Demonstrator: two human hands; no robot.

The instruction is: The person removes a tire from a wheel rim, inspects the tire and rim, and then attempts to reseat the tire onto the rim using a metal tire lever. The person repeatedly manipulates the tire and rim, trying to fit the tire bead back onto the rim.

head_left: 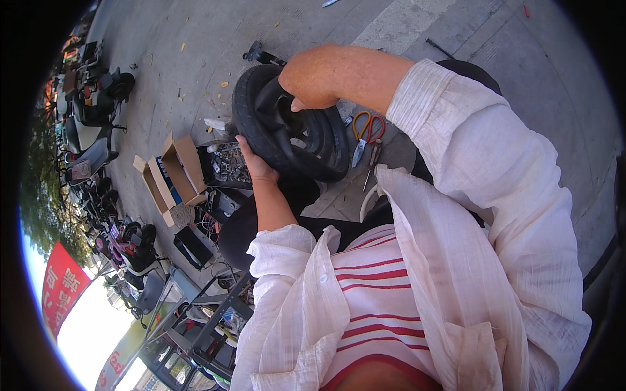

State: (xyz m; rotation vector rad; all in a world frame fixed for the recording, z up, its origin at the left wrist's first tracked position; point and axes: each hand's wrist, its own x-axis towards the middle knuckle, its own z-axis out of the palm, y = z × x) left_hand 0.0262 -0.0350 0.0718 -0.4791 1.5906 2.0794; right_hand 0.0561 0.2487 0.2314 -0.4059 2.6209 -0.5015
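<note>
A small black tyre (pixel 306 140) stands on edge in front of me, above the pavement. My left hand (pixel 256 164) presses against its lower left tread from underneath. My right hand (pixel 313 81) comes over the top and grips the tyre's inner rim, fingers curled inside the hole. Both forearms wear rolled white sleeves. The tyre's far side and the fingertips of my right hand are hidden.
Orange-handled snips (pixel 366 130) and pliers (pixel 372 163) lie on the ground right of the tyre. An open cardboard box (pixel 176 173) and a tray of small metal parts (pixel 229 163) sit to the left. Parked scooters (pixel 94 104) line the far left.
</note>
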